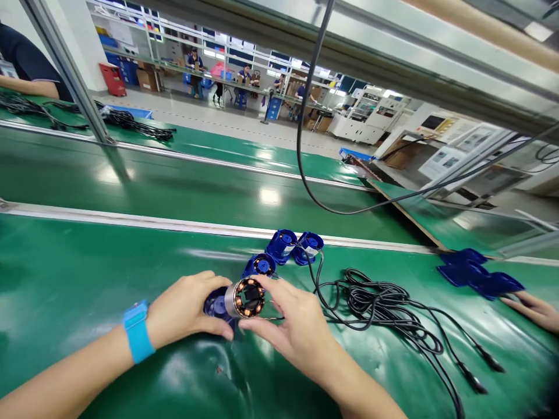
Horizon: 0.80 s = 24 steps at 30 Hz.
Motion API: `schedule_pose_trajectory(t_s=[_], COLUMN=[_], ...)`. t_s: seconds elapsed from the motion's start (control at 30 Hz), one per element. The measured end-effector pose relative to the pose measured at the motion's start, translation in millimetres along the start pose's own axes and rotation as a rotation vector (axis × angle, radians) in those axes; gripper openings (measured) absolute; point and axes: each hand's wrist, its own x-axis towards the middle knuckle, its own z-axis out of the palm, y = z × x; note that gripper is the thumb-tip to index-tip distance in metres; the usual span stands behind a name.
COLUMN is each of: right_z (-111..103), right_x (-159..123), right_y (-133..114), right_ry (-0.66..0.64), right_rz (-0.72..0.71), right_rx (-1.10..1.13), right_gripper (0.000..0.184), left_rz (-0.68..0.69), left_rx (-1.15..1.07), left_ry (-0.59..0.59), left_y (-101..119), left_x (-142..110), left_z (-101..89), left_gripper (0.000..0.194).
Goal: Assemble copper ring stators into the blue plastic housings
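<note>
My left hand [190, 305], with a bright blue band at the wrist, is wrapped round a dark blue motor housing [217, 304], partly hidden by the fingers. In my right hand [297, 317] is a motor stator [248, 298], a silver ring with copper windings and a black centre, held between thumb and fingers. The stator is tilted, its wound face toward me, right beside the housing; whether they touch I cannot tell. Just beyond my hands stand a blue motor unit [263, 265] and two more blue motor units [282, 245] with labels.
Black cables [375, 299] lie coiled on the green table [131, 250], plugs toward the right front. Another person's hand [535, 308] touches blue parts [476, 273] at the right. A hanging black cable [301, 134] loops over the conveyor. More cables [135, 123] lie beyond it.
</note>
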Motion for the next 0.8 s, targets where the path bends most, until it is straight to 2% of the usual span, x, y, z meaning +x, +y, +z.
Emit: schedule_pose_trajectory(t_s=[0.1, 0.23, 0.3, 0.37, 0.43, 0.47, 0.53, 0.6, 0.67, 0.73, 0.8], right_z=[6.9, 6.1, -2.4, -12.6, -21.1, -24.1, -28.0, -30.8, -34.1, -36.8, -35.4], right_x=[-0.4, 1.2, 1.4, 1.4, 2.0, 2.5, 3.2, 2.2, -0.3, -1.7, 0.8], right_y=[3.7, -1.7, -3.4, -0.3, 6.6, 10.0, 13.3, 9.9, 2.5, -1.6, 3.5], right_ry=[-0.018, -0.27, -0.357, -0.405, -0.458, -0.489, -0.544, -0.524, -0.439, -0.37, -0.296], right_rz=[0.013, 0.124, 0.138, 0.113, 0.082, 0.079, 0.112, 0.173, 0.186, 0.132, 0.074], right_rx=[-0.004, -0.103, -0.156, -0.184, -0.183, -0.179, -0.135, -0.029, 0.113, 0.206, 0.201], right_gripper=[0.058, 0.058, 0.072, 0.088, 0.093, 0.086, 0.059, 0.036, 0.027, 0.022, 0.017], left_rz=[0.061, 0.035, 0.066, 0.105, 0.124, 0.127, 0.129, 0.152, 0.203, 0.227, 0.176], left_rx=[-0.091, -0.03, -0.011, -0.022, -0.065, -0.093, -0.138, -0.154, -0.127, -0.083, -0.063], left_ry=[-0.053, -0.021, 0.008, 0.032, 0.039, 0.045, 0.068, 0.117, 0.215, 0.302, 0.274], left_y=[6.8, 7.2, 3.9, -1.2, -5.9, -7.0, -4.6, 4.0, 15.4, 22.9, 22.3], left_x=[9.7, 10.1, 8.6, 8.8, 10.9, 12.0, 12.2, 7.8, -0.1, -7.0, -8.1], left_z=[11.0, 17.9, 23.0, 30.8, 39.2, 42.5, 44.3, 38.6, 28.9, 22.2, 24.1], left_gripper=[0.085, 0.064, 0.064, 0.073, 0.082, 0.083, 0.077, 0.067, 0.065, 0.067, 0.067])
